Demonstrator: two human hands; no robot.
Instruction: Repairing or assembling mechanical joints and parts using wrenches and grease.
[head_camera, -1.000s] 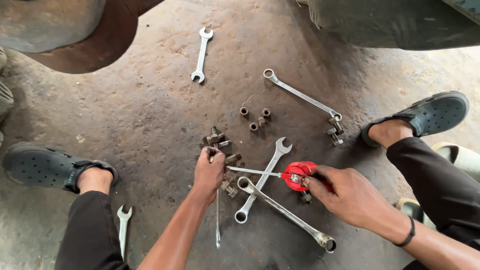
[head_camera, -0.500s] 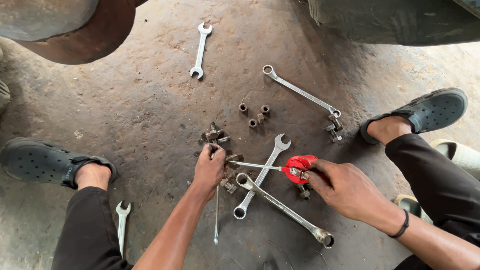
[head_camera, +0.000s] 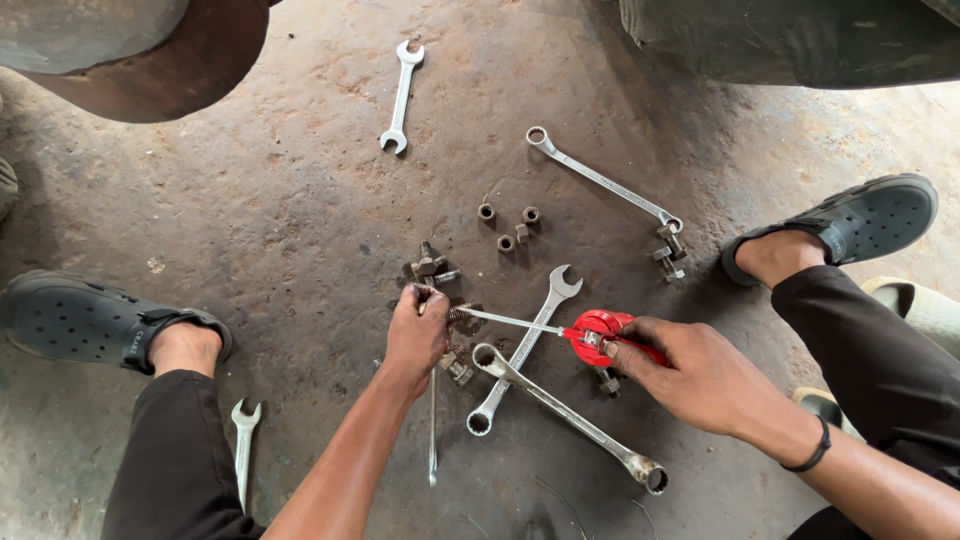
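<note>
My right hand (head_camera: 695, 375) grips a red oil can (head_camera: 600, 331) whose thin metal spout (head_camera: 505, 320) points left. The spout's tip meets a dark threaded bolt (head_camera: 457, 313) that my left hand (head_camera: 417, 333) pinches above the floor. Just beyond my left hand lie a few more rusty bolts (head_camera: 430, 267). Under my hands two combination wrenches (head_camera: 520, 350) lie crossed, the longer one (head_camera: 570, 417) running to the lower right. A thin wrench (head_camera: 433, 425) lies below my left wrist.
Three nuts (head_camera: 507, 227) sit in the middle of the oily concrete floor. Farther out lie an open-end wrench (head_camera: 400, 96), a long ring wrench (head_camera: 600, 180) with bolts (head_camera: 668, 250) at its end, and a small wrench (head_camera: 243, 445) by my left leg. My dark shoes (head_camera: 80, 320) (head_camera: 860, 225) flank the tools.
My hands have barely moved. The spout stays at the bolt in my left hand, and the view has shifted slightly downward.
</note>
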